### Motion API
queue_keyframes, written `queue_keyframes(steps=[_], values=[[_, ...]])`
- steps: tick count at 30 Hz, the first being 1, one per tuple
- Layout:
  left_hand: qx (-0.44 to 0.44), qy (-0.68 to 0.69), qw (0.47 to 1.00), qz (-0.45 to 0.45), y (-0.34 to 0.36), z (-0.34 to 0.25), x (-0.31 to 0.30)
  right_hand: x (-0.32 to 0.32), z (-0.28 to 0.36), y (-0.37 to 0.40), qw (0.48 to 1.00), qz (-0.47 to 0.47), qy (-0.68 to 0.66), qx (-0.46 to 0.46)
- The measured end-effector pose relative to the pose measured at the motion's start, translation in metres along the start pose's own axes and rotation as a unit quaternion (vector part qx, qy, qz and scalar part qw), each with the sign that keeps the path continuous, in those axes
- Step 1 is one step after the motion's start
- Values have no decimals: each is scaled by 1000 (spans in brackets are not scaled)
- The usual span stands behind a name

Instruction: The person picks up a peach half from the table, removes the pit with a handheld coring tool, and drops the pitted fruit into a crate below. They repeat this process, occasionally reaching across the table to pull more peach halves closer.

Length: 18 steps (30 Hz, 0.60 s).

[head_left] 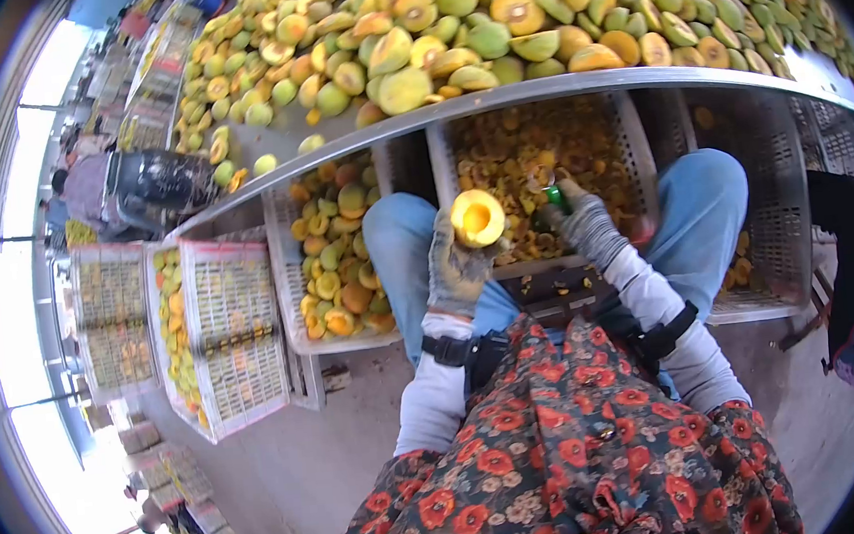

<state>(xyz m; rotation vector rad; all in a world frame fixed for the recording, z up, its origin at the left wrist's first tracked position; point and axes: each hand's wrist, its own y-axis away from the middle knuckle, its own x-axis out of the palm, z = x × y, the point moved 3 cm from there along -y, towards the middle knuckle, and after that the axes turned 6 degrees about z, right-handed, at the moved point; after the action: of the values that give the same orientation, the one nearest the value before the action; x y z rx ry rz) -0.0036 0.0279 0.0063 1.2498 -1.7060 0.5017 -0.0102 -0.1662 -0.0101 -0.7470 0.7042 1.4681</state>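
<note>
My gloved left hand point(457, 265) holds a halved yellow peach point(477, 218), cut face up, its pit hollow showing. My gloved right hand point(576, 220) grips a small green-handled tool point(553, 195) just right of the fruit, its tip hidden. Both hands hover above my knees in blue jeans, over a white plastic crate point(640, 140) holding pits and scraps.
A metal table edge point(534, 91) carries a large heap of green-yellow peaches point(488, 21). A crate of cut halves point(337, 264) sits left of my knee. More crates point(221, 323) stand further left. A person in dark clothing point(155, 188) works at far left.
</note>
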Motion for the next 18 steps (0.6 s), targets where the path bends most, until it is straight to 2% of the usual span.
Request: queue_keyframes(steps=[1,3,5,7,9,10,11,13,14,15,16,17,18], values=[[-46,19,999,10,-1,2,2,-5,12,1,992,-48,-113,-27],[-89,39,995,38,-2,6,13,0,22,-1,990,93,-74,74],[-88,8,996,11,-1,11,19,-10,35,-1,990,96,-62,82],[-80,-20,996,-22,1,13,26,-19,49,5,997,79,-17,9],[-86,-13,994,-61,3,17,31,-22,56,8,996,82,17,-15],[-86,-32,996,-22,1,17,31,-21,57,10,994,73,80,1],[-76,-30,996,-27,-1,18,27,-19,60,10,988,64,143,13],[-65,-53,996,27,-3,21,21,-11,63,10,981,38,188,13],[-27,-61,998,-15,-3,25,27,-7,61,9,972,6,233,20],[-70,-56,995,-52,-5,33,11,13,46,4,965,26,255,46],[-26,-58,992,-108,-10,45,8,12,43,-3,967,59,230,91],[18,-60,985,-163,-11,49,3,11,40,-2,982,-33,187,-12],[-22,-51,985,-165,-5,36,15,19,24,-4,994,-68,88,25]])
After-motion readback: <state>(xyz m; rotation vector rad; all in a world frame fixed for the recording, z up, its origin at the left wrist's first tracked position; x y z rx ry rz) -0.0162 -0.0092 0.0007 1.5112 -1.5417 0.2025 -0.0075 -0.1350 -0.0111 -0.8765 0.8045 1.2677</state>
